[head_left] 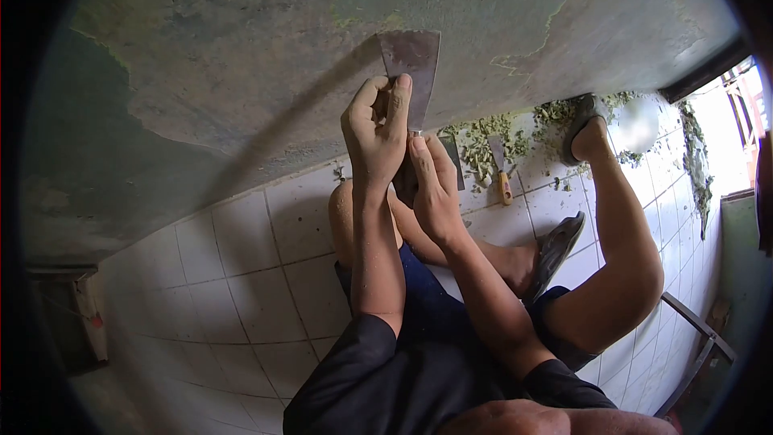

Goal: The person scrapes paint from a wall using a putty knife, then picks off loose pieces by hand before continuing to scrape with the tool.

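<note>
A wide scraper blade [415, 60] stands upright in front of the wall, its broad edge at the top. My left hand [380, 130] is closed on the blade's left side, with the thumb lying on its face. Just below and to the right, my right hand [435, 189] grips the scraper near the metal collar under the blade; most of the handle is hidden by the fingers. Whether the blade's edge touches the wall, I cannot tell.
The wall [266, 56] has patchy, peeling green paint. On the white tiled floor [306, 229], paint flakes [483, 133] lie along the wall's foot, with a smaller scraper [505, 185] among them. A metal frame [699, 318] is at the lower right, a doorway at the right.
</note>
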Motion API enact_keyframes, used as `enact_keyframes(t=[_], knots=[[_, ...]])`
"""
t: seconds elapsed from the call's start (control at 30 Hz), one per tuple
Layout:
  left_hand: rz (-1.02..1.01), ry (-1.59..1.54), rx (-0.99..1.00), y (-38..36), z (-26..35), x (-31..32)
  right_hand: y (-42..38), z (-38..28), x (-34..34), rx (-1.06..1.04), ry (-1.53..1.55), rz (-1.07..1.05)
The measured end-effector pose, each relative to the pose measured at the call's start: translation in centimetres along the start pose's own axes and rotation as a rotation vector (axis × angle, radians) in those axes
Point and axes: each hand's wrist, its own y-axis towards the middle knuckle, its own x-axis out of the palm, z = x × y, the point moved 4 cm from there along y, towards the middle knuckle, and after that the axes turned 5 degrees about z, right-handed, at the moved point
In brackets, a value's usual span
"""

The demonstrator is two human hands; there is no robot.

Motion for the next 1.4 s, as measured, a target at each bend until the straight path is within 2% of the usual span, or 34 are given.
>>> enact_keyframes(t=[0.13, 0.33, 0.43, 0.5, 0.73, 1.1, 1.27, 1.4], knots=[[-0.005, 0.036, 0.015, 0.4, 0.6, -0.3, -0.1, 0.4, 1.0, 0.016, 0.078, -0.010], [0.020, 0.021, 0.076, 1.0, 0.6, -0.1, 0.5, 0.9, 1.2, -0.071, 0.061, -0.014], [0.016, -0.035, 0.033, 1.0, 0.0, 0.0, 0.3, 0.9, 1.3, -0.026, 0.050, 0.053], [0.015, -0.061, 0.022, 1.0, 0.4, 0.2, 0.3, 1.0, 1.2, -0.064, -0.095, 0.117], [0.014, -0.090, 0.038, 1.3, 0.6, 0.6, 0.6, 0.8, 1.1, -0.067, -0.037, 0.122], [0.031, -0.158, 0.075, 2.0, 0.8, 1.6, 1.3, -0.4, 0.6, -0.228, -0.358, 0.150], [0.072, -0.106, 0.127, 1.6, 1.1, 1.8, 1.3, -2.0, 0.7, -0.195, -0.267, 0.111], [0.076, 0.025, 0.132, 1.8, 2.2, 1.7, 0.9, -1.7, 0.9, -0.084, -0.091, 0.086]])
